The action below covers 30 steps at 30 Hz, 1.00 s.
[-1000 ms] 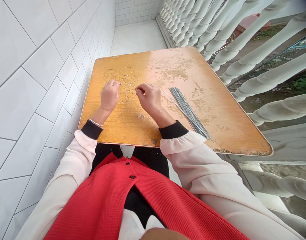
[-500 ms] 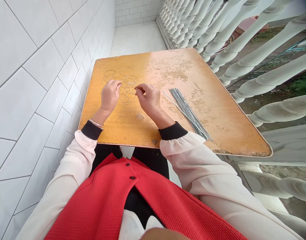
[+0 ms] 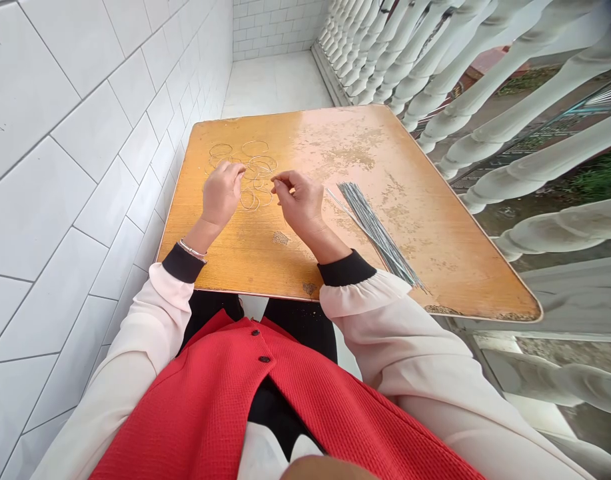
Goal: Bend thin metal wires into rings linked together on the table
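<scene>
- On the desk [image 3: 435, 267], wire rings [image 3: 255, 148] already lie in a loose heap toward the left.
- Our left hand [image 3: 222, 193] curls over them and our right hand [image 3: 299, 203] pinches just beside them; we cannot tell whether either grips a ring.
- A bundle of thin metal rods [image 3: 378, 233] lies right of centre, with neither hand touching it.

Nothing readable here; checked the table [image 3: 425, 227], the wire rods [image 3: 378, 233], the rings [image 3: 262, 163] and my red vest [image 3: 305, 407]; no labels, brands, numbers or signs I can make out.
</scene>
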Available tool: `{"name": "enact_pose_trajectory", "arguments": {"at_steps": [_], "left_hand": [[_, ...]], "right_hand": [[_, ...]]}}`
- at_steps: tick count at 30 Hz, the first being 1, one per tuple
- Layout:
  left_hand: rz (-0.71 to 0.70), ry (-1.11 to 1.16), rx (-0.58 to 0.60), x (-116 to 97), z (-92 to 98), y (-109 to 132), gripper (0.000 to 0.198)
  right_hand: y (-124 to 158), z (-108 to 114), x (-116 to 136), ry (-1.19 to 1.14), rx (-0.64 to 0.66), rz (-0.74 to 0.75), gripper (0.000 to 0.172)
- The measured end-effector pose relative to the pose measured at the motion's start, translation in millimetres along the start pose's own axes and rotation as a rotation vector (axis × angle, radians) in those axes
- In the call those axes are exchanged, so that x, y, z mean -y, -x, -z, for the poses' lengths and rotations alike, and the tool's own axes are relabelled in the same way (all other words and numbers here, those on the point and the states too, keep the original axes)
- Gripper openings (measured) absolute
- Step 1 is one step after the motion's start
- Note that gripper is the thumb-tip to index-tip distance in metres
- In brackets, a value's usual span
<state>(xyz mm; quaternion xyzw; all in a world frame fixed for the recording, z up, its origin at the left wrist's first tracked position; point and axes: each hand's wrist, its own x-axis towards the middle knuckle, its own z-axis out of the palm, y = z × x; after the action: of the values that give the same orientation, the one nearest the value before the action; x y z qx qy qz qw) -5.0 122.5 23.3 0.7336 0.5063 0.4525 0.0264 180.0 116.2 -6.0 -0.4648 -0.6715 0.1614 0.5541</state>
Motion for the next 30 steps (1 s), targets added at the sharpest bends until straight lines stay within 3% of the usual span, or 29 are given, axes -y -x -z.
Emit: {"name": "enact_pose_trajectory", "arguments": {"at_steps": [7,20,24,30], "left_hand": [[-0.016,-0.029,0.026,-1.2,1.3,-0.2,0.017],[0.009,0.215,-0.048,5.0,-13.1,-1.6,0.015],[0.099,0.329,-0.023,1.1,-13.8,-1.7,0.012],[0.339,0.536,0.033,-12.5,-6.4,-3.3,0.011]], "right_hand": [[-0.2,-1.8,0.6,-0.057,-0.022,-0.027,0.016],[-2.3,-6.3,5.9,-0.305,-0.065,-0.165,0.015],[-1.7,-8.2,5.4,-0.358,-0.062,-0.194,0.014],[0.5,-12.5,5.6,-0.382,-0.035,-0.244,0.010]]}}
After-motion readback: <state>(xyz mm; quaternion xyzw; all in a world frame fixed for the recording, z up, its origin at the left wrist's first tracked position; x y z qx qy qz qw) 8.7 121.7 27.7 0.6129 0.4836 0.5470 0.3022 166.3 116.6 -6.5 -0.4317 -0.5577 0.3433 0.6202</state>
